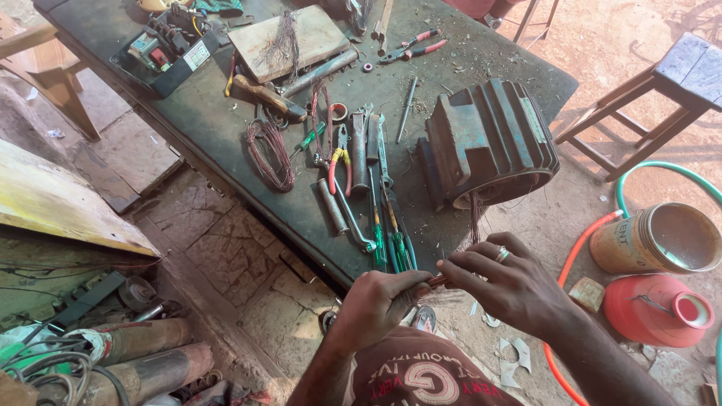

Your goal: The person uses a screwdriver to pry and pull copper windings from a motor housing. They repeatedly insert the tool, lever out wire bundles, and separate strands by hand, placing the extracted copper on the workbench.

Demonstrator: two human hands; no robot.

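Note:
My left hand (380, 304) is closed around a thin reddish rod-like tool (437, 280) held just off the near corner of the dark workbench (226, 131). My right hand (505, 282), with a ring on one finger, pinches the tool's tip and thin copper wires (475, 218) that hang from a teal ribbed motor housing (489, 139) lying on the bench edge. Both hands meet in front of the housing, above my knees.
Pliers (340, 154), wrenches and green-handled screwdrivers (391, 240) lie in a row left of the housing. A copper wire coil (272, 154), hammer (267, 95) and meter box (167, 49) sit farther back. A wooden stool (662, 98), a can (662, 239), hoses and a red funnel (654, 310) stand right.

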